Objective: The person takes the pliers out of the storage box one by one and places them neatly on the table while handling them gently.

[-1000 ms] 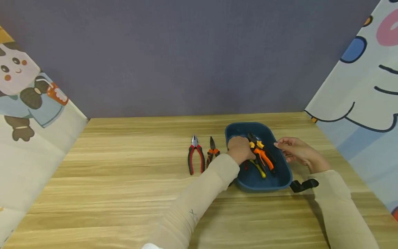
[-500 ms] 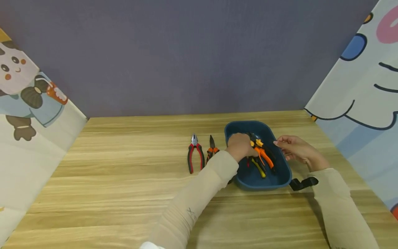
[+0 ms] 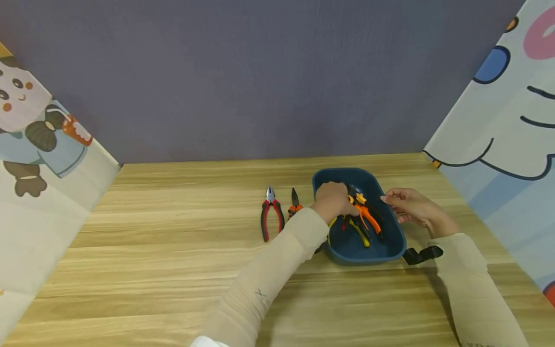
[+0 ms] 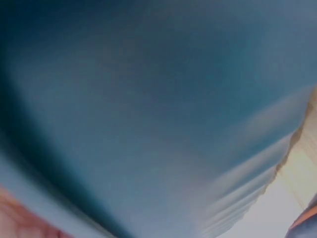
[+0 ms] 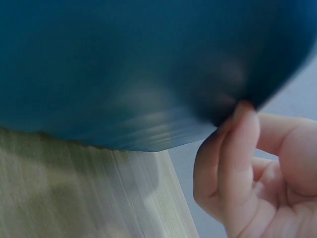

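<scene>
My left hand point(image 3: 333, 198) reaches over the left side of a dark blue plastic bin point(image 3: 362, 255). It grips yellow-handled pliers point(image 3: 332, 224), whose handle shows below the palm; most of the fingers and the tool's head are hidden. Beside the thumb, orange-handled pliers point(image 3: 369, 220) lie in the bin with several other tools, among them a yellow handle point(image 3: 363, 239). My right hand point(image 3: 412, 206) pinches the bin's right rim, thumb and fingertips meeting at the edge in the right wrist view. The left wrist view is mostly filled by the bin's outer wall point(image 4: 163, 124).
Red-and-black pliers point(image 3: 272, 212) lie on the wooden table point(image 3: 151, 250), left of the bin. Closer to it are orange-and-black pliers point(image 3: 295, 201), partly covered by my left sleeve. A grey panel point(image 3: 269, 86) stands behind the table, with printed panels at both sides.
My left hand has moved slightly up and left, and a yellow handle now shows beneath it. My right hand stays at the rim. The bin has hardly moved.
</scene>
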Demonstrator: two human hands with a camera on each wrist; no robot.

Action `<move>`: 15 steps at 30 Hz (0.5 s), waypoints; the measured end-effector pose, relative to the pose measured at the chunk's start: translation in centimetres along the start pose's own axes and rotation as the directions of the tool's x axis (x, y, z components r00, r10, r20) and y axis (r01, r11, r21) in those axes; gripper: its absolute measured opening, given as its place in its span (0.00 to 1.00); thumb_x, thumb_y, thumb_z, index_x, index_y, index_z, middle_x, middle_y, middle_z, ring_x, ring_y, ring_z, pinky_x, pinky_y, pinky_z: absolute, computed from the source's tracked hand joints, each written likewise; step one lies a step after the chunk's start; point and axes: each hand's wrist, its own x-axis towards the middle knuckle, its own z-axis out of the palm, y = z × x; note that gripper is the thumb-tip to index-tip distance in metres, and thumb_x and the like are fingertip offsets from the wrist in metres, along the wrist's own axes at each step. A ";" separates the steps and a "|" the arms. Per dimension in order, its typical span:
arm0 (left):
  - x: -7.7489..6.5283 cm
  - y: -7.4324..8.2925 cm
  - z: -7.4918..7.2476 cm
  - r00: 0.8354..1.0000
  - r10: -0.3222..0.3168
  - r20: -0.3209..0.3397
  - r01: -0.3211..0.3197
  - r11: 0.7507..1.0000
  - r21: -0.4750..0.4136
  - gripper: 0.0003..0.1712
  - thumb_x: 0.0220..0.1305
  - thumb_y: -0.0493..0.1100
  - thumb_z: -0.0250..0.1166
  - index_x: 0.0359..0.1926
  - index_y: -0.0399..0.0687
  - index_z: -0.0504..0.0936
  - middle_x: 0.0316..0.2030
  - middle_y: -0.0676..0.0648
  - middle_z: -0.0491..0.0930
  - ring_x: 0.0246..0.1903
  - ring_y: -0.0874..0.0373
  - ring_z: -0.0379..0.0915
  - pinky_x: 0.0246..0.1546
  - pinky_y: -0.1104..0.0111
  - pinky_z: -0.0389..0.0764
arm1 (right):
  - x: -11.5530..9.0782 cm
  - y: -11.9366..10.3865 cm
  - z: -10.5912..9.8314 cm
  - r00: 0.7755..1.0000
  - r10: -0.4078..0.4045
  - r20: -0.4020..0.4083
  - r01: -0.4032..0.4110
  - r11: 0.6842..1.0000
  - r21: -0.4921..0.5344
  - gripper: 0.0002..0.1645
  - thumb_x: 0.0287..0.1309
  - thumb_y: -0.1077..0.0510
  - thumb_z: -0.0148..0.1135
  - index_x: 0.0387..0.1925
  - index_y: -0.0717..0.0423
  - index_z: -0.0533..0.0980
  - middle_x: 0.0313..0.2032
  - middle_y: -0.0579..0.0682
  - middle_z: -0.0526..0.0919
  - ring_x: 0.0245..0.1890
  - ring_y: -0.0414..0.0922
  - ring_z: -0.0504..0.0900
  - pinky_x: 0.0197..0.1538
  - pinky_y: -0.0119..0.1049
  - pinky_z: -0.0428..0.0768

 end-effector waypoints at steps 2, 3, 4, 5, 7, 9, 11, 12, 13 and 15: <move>0.0 0.0 0.0 1.000 0.002 -0.003 -0.002 1.000 -0.004 0.30 0.51 0.69 0.64 0.48 0.56 0.81 0.34 0.54 0.81 0.26 0.63 0.74 0.22 0.73 0.74 | 0.0 0.0 0.0 1.000 -0.001 -0.003 0.001 1.000 0.002 0.10 0.69 0.51 0.50 0.35 0.54 0.68 0.22 0.41 0.67 0.17 0.35 0.68 0.23 0.31 0.76; 0.0 0.0 0.0 1.000 0.003 -0.003 -0.003 1.000 -0.006 0.30 0.51 0.69 0.64 0.48 0.56 0.81 0.35 0.54 0.81 0.27 0.62 0.74 0.22 0.73 0.74 | 0.1 0.1 0.0 1.000 -0.001 -0.004 0.001 1.000 0.002 0.10 0.69 0.51 0.50 0.35 0.54 0.68 0.22 0.41 0.67 0.17 0.35 0.68 0.23 0.31 0.76; 0.0 0.0 0.0 1.000 0.004 -0.003 -0.004 1.000 -0.005 0.31 0.51 0.69 0.64 0.49 0.56 0.80 0.35 0.54 0.81 0.27 0.62 0.74 0.22 0.73 0.74 | 0.1 0.1 0.0 1.000 0.000 -0.005 0.000 1.000 0.004 0.10 0.68 0.51 0.50 0.35 0.54 0.68 0.22 0.41 0.67 0.17 0.35 0.68 0.23 0.31 0.76; -0.1 0.0 0.0 1.000 0.003 -0.003 -0.003 1.000 -0.008 0.31 0.51 0.69 0.64 0.50 0.56 0.80 0.35 0.54 0.81 0.27 0.62 0.74 0.22 0.73 0.74 | 0.1 0.1 0.0 1.000 0.001 -0.005 -0.001 1.000 0.004 0.10 0.68 0.51 0.50 0.35 0.54 0.68 0.22 0.41 0.67 0.17 0.35 0.68 0.23 0.31 0.76; -0.1 0.0 0.0 1.000 0.002 -0.002 -0.002 1.000 -0.009 0.32 0.50 0.69 0.64 0.51 0.56 0.79 0.36 0.54 0.81 0.27 0.62 0.74 0.22 0.73 0.74 | 0.1 0.0 0.0 1.000 0.002 -0.004 -0.002 1.000 0.006 0.10 0.68 0.51 0.51 0.35 0.53 0.68 0.23 0.41 0.67 0.17 0.34 0.67 0.23 0.31 0.76; -0.2 -0.1 0.0 1.000 0.002 0.000 -0.002 1.000 -0.008 0.33 0.50 0.69 0.64 0.52 0.57 0.79 0.35 0.54 0.81 0.27 0.62 0.74 0.22 0.73 0.74 | 0.1 0.0 0.1 1.000 0.004 -0.003 -0.004 1.000 0.008 0.10 0.68 0.51 0.51 0.35 0.53 0.69 0.23 0.41 0.67 0.17 0.34 0.67 0.23 0.31 0.76; -0.2 -0.1 0.0 1.000 0.008 -0.003 -0.008 1.000 -0.009 0.33 0.50 0.69 0.64 0.53 0.57 0.78 0.35 0.55 0.81 0.27 0.63 0.74 0.22 0.73 0.74 | 0.1 0.1 0.1 1.000 0.002 -0.002 -0.002 1.000 0.010 0.10 0.68 0.51 0.51 0.35 0.53 0.69 0.23 0.41 0.67 0.17 0.34 0.67 0.23 0.31 0.76; -0.3 -0.1 -0.1 1.000 0.012 -0.004 -0.012 1.000 -0.011 0.32 0.51 0.69 0.64 0.52 0.57 0.79 0.34 0.55 0.81 0.26 0.63 0.73 0.22 0.73 0.74 | 0.1 0.1 0.0 1.000 0.001 -0.002 -0.001 1.000 0.011 0.10 0.68 0.51 0.51 0.35 0.53 0.69 0.23 0.41 0.67 0.17 0.35 0.67 0.23 0.31 0.76; -0.4 -0.1 -0.1 1.000 0.014 -0.004 -0.014 1.000 -0.012 0.32 0.51 0.69 0.65 0.51 0.57 0.79 0.33 0.55 0.81 0.26 0.63 0.73 0.22 0.73 0.73 | 0.2 0.1 0.0 1.000 0.000 -0.001 0.000 1.000 0.012 0.10 0.68 0.51 0.51 0.35 0.53 0.69 0.23 0.41 0.67 0.17 0.35 0.67 0.23 0.31 0.76; -0.5 -0.1 -0.2 1.000 0.021 -0.003 -0.021 1.000 -0.016 0.31 0.51 0.68 0.65 0.50 0.57 0.80 0.31 0.55 0.81 0.26 0.63 0.73 0.22 0.73 0.73 | 0.2 0.2 0.0 1.000 -0.001 0.000 0.001 1.000 0.013 0.10 0.68 0.51 0.51 0.34 0.53 0.69 0.22 0.41 0.67 0.17 0.35 0.67 0.23 0.31 0.76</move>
